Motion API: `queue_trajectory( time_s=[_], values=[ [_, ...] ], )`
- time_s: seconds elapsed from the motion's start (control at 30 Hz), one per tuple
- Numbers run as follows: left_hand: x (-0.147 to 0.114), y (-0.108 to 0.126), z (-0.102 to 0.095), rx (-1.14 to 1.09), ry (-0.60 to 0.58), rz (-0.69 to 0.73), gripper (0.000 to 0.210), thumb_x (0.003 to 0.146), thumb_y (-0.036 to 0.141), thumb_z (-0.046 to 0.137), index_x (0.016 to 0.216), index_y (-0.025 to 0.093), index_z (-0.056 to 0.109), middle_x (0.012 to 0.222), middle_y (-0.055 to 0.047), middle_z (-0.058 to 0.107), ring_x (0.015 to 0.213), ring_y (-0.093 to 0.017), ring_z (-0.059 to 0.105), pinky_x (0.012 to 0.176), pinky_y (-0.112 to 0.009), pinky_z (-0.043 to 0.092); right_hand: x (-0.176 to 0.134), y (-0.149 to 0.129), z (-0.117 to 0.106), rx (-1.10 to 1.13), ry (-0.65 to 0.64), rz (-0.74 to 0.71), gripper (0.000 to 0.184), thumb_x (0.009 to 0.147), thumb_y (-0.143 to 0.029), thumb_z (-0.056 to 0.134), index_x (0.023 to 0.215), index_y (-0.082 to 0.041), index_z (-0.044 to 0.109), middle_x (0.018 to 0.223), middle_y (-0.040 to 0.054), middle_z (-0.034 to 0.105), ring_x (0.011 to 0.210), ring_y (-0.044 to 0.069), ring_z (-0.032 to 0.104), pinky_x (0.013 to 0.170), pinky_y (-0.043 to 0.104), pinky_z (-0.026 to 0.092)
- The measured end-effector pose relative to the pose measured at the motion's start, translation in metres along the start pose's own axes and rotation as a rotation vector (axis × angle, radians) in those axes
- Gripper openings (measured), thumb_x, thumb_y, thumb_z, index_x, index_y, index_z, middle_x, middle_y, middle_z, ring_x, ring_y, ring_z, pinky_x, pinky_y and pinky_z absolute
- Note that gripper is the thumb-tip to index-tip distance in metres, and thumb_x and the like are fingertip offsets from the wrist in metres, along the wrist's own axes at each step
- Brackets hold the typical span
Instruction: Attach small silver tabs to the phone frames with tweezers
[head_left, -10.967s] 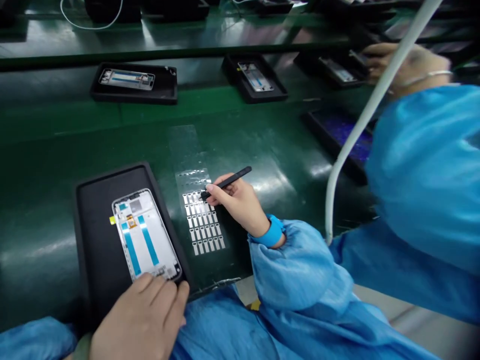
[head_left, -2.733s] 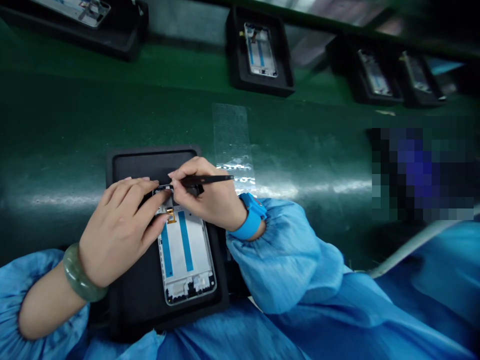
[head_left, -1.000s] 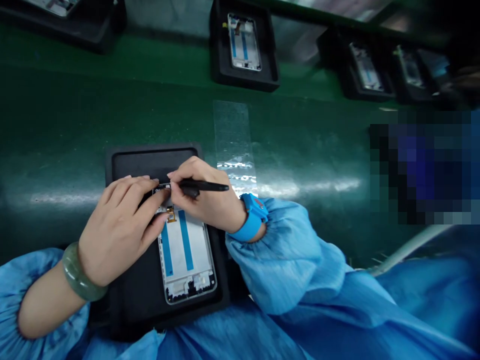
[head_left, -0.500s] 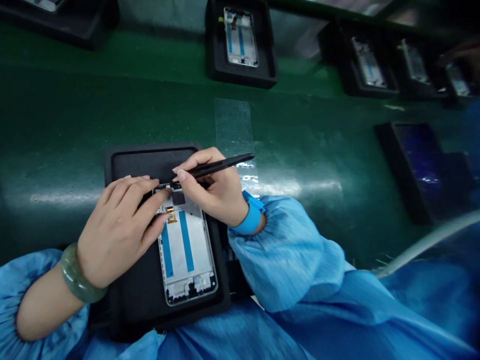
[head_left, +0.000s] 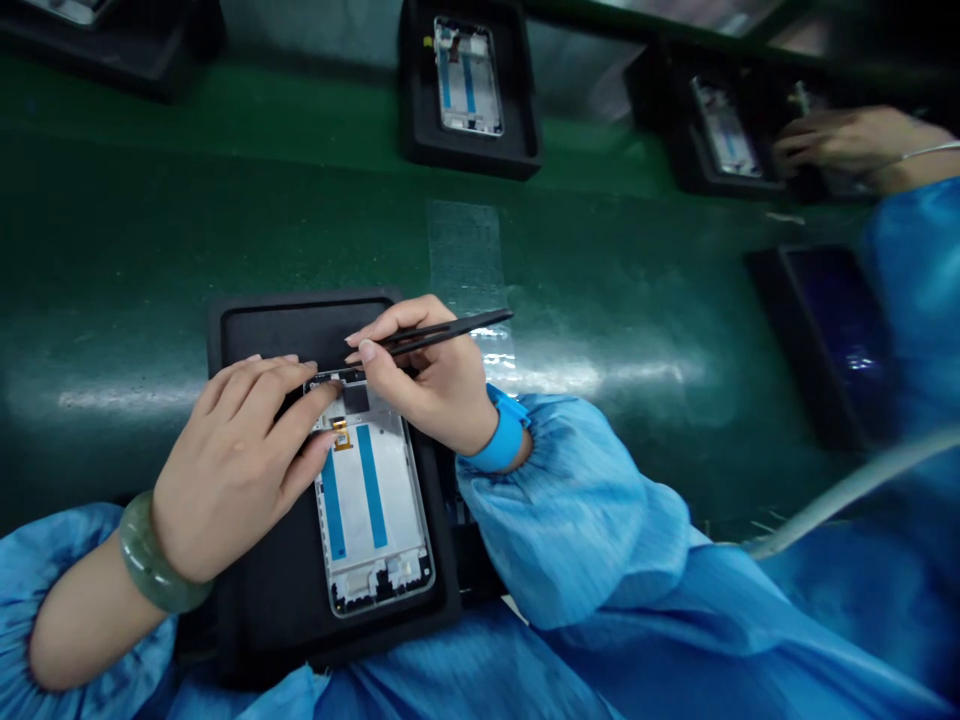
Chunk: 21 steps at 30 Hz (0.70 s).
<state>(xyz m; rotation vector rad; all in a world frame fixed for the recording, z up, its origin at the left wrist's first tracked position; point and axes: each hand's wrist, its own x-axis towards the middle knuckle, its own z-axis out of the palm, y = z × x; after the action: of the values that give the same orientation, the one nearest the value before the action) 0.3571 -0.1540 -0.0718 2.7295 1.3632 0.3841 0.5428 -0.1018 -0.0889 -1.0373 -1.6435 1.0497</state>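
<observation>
An opened phone frame [head_left: 401,500], silver with two blue adhesive strips, lies in a black tray [head_left: 262,600] in front of me. Across its upper left corner rests my left hand [head_left: 247,440], fingers stretched out, the index fingertip and thumb touching the frame near a gold flex cable [head_left: 342,436]. My right hand [head_left: 431,385] pinches black tweezers [head_left: 450,328] above the frame's top edge. The tweezers' tips are hidden behind the fingers. A dark square patch [head_left: 356,398] sits on the frame just below them.
Beyond, another phone frame [head_left: 469,80] lies in a black tray [head_left: 472,158], with more trays left and right. A clear film strip [head_left: 465,250] lies on the green bench [head_left: 637,280]. At right, a co-worker's hand [head_left: 862,140] reaches over a tray. A dark panel [head_left: 832,320] lies nearer.
A co-worker's hand and blue sleeve have come in from the right over the far trays. The tweezers' arms show slightly further apart. My hands stay nearly in place.
</observation>
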Motion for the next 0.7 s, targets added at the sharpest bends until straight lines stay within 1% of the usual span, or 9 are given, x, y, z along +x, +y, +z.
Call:
queue_trajectory(
  time_s=[0.17,0.27,0.43,0.7],
  values=[
    [0.0006,0.0004,-0.0007,-0.002,-0.004,-0.005,0.037,0.085,0.030,0.053,0.118,0.014,0.054,0.114,-0.013,0.055,0.110,-0.030,0.050,0.093,-0.048,0.043,0.0003,0.0027,0.0005,0.000,0.025,0.015,0.014,0.082,-0.029,0.058,0.085,-0.019,0.049,0.081,0.0000,0.058,0.062,0.007,0.060,0.054,0.020,0.052],
    [0.0006,-0.0001,-0.0005,0.002,-0.007,-0.005,0.037,0.085,0.030,0.053,0.118,0.014,0.055,0.114,-0.013,0.055,0.110,-0.030,0.050,0.093,-0.048,0.043,0.0006,0.0019,0.0007,-0.008,0.034,0.020,0.014,0.082,-0.030,0.057,0.084,-0.019,0.049,0.081,-0.0002,0.058,0.063,0.007,0.061,0.054,0.019,0.051],
    [0.0007,-0.0008,0.0002,0.005,-0.003,-0.001,0.036,0.085,0.030,0.052,0.117,0.014,0.055,0.114,-0.013,0.055,0.109,-0.030,0.050,0.093,-0.047,0.043,0.0008,-0.0011,0.0002,-0.037,0.020,0.001,0.013,0.081,-0.027,0.058,0.082,-0.018,0.050,0.078,-0.0004,0.057,0.063,0.007,0.059,0.054,0.019,0.051],
    [0.0007,-0.0010,0.0007,0.008,0.013,0.006,0.036,0.085,0.030,0.053,0.117,0.014,0.055,0.114,-0.013,0.056,0.108,-0.030,0.051,0.091,-0.047,0.043,0.0023,-0.0059,-0.0022,-0.106,-0.036,-0.075,0.007,0.080,-0.021,0.057,0.081,-0.017,0.051,0.078,-0.0004,0.057,0.065,0.007,0.057,0.055,0.018,0.049]
  ],
)
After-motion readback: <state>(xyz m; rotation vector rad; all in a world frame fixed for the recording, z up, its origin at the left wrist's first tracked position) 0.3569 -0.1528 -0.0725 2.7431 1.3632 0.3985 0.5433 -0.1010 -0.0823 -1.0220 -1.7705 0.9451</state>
